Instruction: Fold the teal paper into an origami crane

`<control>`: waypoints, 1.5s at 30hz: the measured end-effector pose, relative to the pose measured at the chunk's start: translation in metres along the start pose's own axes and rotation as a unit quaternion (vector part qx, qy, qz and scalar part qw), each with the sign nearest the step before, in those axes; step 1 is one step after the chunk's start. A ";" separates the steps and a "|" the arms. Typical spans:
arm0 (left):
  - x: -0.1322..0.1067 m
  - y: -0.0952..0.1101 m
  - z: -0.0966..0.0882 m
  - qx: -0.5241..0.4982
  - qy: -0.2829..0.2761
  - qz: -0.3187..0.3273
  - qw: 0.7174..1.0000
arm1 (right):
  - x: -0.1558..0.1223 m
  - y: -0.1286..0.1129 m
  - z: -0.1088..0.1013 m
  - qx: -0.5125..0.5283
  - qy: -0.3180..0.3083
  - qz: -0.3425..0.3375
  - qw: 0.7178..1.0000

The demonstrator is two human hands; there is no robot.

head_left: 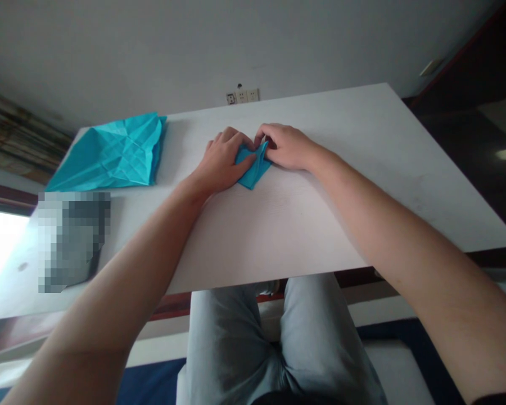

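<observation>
A small folded piece of blue paper (250, 179) lies on the white table between my two hands, with creased flaps standing up slightly at its middle. My left hand (224, 157) presses on its left side, thumb across the top and fingers curled over the far edge. From the right, my right hand (287, 147) pinches a raised flap between thumb and bent fingers. The fingertips of both hands almost meet at the paper's far corner. Part of the paper is hidden under the left fingers.
A larger creased sheet of blue paper (118, 152) lies at the table's left. Nearer me is a blurred-out grey object (73, 242). The white table (278, 236) reaches back to a wall with sockets (242, 97). My legs (227, 337) are below its front edge.
</observation>
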State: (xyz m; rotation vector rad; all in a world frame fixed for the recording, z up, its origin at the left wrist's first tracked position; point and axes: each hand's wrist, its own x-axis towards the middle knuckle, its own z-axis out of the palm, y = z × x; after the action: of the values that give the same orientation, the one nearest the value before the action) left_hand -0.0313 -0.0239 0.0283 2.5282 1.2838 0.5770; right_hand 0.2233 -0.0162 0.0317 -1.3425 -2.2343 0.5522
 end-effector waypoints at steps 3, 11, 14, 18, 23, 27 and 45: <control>0.000 -0.001 0.000 0.003 -0.002 0.003 1.000 | 0.000 0.003 -0.001 0.006 0.003 -0.009 1.000; 0.001 0.001 0.002 0.004 -0.003 0.001 1.000 | 0.003 0.015 -0.006 0.053 -0.013 -0.007 0.998; 0.001 0.002 0.002 0.000 -0.007 -0.003 1.000 | 0.003 0.018 -0.006 0.067 -0.015 -0.014 0.998; 0.001 0.003 0.001 -0.003 -0.009 -0.004 1.000 | 0.003 0.018 -0.008 0.080 -0.023 -0.021 0.996; 0.001 0.005 0.001 0.002 -0.010 -0.002 1.000 | 0.002 0.017 -0.011 0.096 -0.032 -0.018 0.995; 0.001 0.004 0.001 0.002 -0.006 0.001 1.000 | 0.000 0.011 -0.012 0.094 -0.028 0.001 0.995; -0.001 0.013 -0.006 0.007 -0.027 -0.008 1.000 | -0.002 0.010 -0.008 0.098 0.016 0.033 0.995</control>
State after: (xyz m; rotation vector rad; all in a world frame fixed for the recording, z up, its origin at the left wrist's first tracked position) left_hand -0.0251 -0.0320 0.0390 2.5235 1.2928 0.4951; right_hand 0.2353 -0.0126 0.0324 -1.3171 -2.0567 0.7475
